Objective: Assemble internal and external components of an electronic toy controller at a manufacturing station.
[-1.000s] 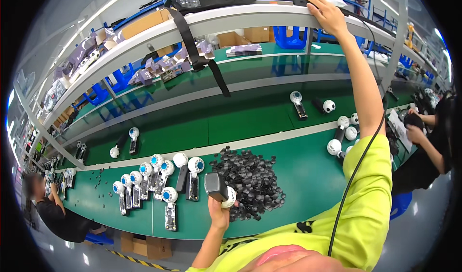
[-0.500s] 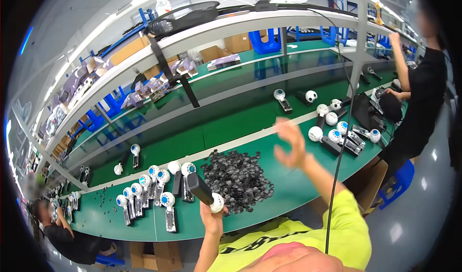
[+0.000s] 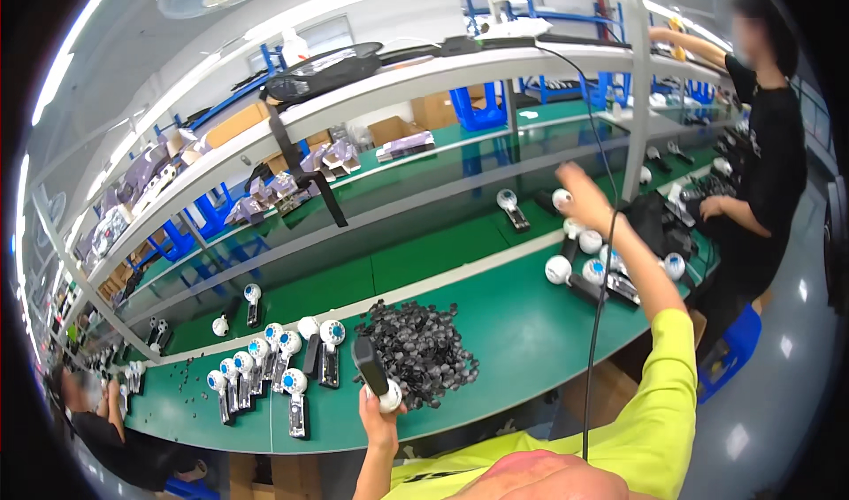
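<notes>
My left hand is closed round the white ball head of a handheld device, whose black handle points up and away. Just beyond it lies a heap of small black caps. My right hand is stretched far forward to the right, its fingers extended over the belt edge. Beside those fingers shows a white ball-headed device, its handle hidden by the hand. More white-headed devices lie below my right forearm.
Left of the heap, several devices with blue-dotted heads stand in a row on the green table. A black cable hangs in front of my right arm. Co-workers sit at left and stand at right. A shelf rail crosses above.
My right hand has moved forward and right, from above the table to the devices near the belt. My left hand still holds its device. The whole view has shifted slightly.
</notes>
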A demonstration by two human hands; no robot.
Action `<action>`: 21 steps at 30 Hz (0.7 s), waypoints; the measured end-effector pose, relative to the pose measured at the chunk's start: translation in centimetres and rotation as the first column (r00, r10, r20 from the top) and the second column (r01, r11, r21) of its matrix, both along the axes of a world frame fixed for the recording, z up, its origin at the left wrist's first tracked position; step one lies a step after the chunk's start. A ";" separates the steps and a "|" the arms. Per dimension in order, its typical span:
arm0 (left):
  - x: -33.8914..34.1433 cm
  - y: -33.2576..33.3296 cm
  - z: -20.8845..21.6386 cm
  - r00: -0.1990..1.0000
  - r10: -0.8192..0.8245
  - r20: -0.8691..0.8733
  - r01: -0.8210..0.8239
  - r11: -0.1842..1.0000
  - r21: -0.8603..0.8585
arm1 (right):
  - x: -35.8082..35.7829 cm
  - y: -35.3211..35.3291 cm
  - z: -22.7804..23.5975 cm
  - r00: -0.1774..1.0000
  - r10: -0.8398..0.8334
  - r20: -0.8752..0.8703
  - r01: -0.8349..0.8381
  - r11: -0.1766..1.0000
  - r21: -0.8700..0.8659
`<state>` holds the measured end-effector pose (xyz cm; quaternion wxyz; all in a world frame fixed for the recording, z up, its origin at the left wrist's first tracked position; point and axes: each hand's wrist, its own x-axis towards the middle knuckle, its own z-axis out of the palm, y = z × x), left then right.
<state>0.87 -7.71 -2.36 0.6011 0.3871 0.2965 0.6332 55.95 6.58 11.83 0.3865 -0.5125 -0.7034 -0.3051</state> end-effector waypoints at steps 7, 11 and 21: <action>-1.9 -2.2 -1.8 0.967 0.228 -0.115 -0.233 0.972 -0.035 | 9.7 9.8 26.1 0.784 0.163 -0.599 0.003 0.964 0.267; -1.9 -3.4 -2.5 0.952 0.272 -0.137 -0.282 0.958 -0.054 | 5.2 14.5 31.4 0.943 0.000 -0.333 0.017 0.999 0.046; 0.7 -0.6 -2.8 0.987 0.150 -0.064 -0.156 0.982 -0.102 | -0.2 15.6 30.7 0.819 -0.573 -0.032 0.557 0.806 -0.199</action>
